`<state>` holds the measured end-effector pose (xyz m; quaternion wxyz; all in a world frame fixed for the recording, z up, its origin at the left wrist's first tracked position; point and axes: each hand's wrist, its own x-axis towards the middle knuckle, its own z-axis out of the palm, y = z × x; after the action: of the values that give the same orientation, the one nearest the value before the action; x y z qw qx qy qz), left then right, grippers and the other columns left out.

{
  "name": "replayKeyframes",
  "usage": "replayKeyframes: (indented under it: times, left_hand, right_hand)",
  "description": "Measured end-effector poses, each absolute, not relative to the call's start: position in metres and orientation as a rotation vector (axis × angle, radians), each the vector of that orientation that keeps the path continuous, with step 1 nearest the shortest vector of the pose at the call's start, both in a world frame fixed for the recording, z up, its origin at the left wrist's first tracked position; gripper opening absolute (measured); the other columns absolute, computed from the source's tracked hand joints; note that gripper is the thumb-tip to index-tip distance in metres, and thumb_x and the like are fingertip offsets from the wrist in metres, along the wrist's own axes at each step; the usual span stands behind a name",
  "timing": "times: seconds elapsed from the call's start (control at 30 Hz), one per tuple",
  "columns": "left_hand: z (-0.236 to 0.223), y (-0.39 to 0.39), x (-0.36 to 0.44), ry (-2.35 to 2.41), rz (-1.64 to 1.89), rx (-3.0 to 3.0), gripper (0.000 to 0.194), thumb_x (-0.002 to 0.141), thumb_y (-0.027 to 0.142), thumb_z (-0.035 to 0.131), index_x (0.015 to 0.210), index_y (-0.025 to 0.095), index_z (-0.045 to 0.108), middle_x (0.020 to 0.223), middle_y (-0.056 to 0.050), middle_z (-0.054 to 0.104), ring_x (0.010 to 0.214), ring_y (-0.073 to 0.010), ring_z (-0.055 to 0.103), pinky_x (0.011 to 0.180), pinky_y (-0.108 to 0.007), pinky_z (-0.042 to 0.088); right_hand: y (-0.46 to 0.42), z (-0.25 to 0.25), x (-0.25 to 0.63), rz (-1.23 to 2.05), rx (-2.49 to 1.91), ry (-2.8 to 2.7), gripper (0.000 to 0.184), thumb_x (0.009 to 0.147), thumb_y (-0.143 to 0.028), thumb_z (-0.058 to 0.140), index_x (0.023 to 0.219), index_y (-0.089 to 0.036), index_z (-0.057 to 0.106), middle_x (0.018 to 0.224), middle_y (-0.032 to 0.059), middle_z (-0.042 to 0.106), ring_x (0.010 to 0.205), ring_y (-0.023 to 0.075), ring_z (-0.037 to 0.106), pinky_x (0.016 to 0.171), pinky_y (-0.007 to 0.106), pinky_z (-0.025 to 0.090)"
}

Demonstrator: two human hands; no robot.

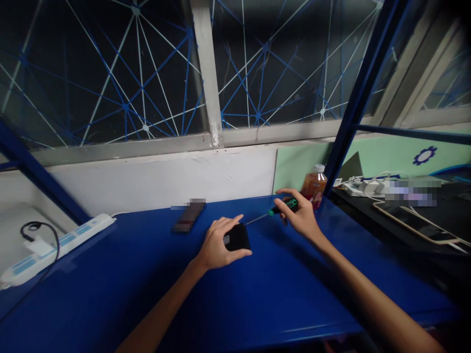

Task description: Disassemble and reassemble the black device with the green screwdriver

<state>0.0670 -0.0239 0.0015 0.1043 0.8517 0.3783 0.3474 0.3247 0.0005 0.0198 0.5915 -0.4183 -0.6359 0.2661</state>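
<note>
My left hand grips a small black box-like device between thumb and fingers, low over the blue tabletop. A small pale label shows on the device near my palm. In my right hand is a screwdriver with a green and black handle and a thin metal shaft. The shaft slants down to the left, its tip at the upper right corner of the device. Whether the tip sits in a screw is too small to tell.
A dark flat object, partly blurred out, lies behind my left hand. A drink bottle stands behind my right hand. At the left is a white power strip with a plugged-in cable. A phone and cables lie on the black surface at right.
</note>
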Motion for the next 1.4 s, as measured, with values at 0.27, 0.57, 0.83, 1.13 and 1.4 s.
replayKeyframes:
  times: [0.27,0.57,0.83,1.13,1.4]
  left_hand:
    - [0.0021,-0.0239,0.0677,1.088,1.039,2.498,0.082,0.066,0.055,0.077,0.136,0.023,0.049,0.110,-0.010,0.065,0.099,-0.0289,0.059,0.091,-0.052,0.044]
    - [0.0008,-0.0239,0.0678,1.096,1.051,2.496,0.081,0.066,0.056,0.077,0.135,0.024,0.050,0.109,-0.010,0.066,0.100,-0.0293,0.060,0.093,-0.052,0.043]
    - [0.0022,-0.0237,0.0673,1.088,1.052,2.500,0.081,0.067,0.054,0.076,0.136,0.023,0.048,0.109,-0.009,0.066,0.098,-0.0279,0.060,0.089,-0.050,0.045]
    - [-0.0005,-0.0228,0.0675,1.097,1.056,2.521,0.081,0.067,0.055,0.077,0.136,0.024,0.049,0.110,-0.009,0.066,0.099,-0.0281,0.059,0.089,-0.049,0.044]
    - [-0.0013,-0.0232,0.0664,1.098,1.014,2.542,0.078,0.069,0.054,0.076,0.136,0.025,0.048,0.117,-0.009,0.064,0.105,-0.0296,0.058,0.093,-0.051,0.042]
  right_hand:
    - [0.0038,0.0205,0.3265,0.788,-0.821,-1.457,0.041,0.082,-0.037,0.068,0.113,-0.021,0.048,0.074,-0.0012,0.063,0.048,0.0138,0.062,0.044,0.027,0.050]
    - [0.0030,0.0218,0.3253,0.812,-0.834,-1.448,0.035,0.084,-0.042,0.064,0.110,-0.021,0.052,0.082,0.0031,0.067,0.060,0.0155,0.065,0.046,0.025,0.051]
    - [0.0030,0.0183,0.3217,0.685,-0.959,-1.390,0.032,0.080,-0.042,0.070,0.098,-0.019,0.055,0.045,-0.0070,0.054,0.035,0.0129,0.055,0.037,0.023,0.044]
    - [0.0060,0.0182,0.3258,0.918,-0.784,-1.358,0.030,0.085,-0.040,0.062,0.107,-0.021,0.052,0.077,0.0006,0.067,0.048,0.0154,0.065,0.042,0.026,0.049]
    - [0.0064,0.0164,0.3250,0.836,-0.872,-1.375,0.028,0.089,-0.044,0.057,0.104,-0.020,0.053,0.057,-0.0043,0.060,0.038,0.0141,0.060,0.036,0.023,0.044]
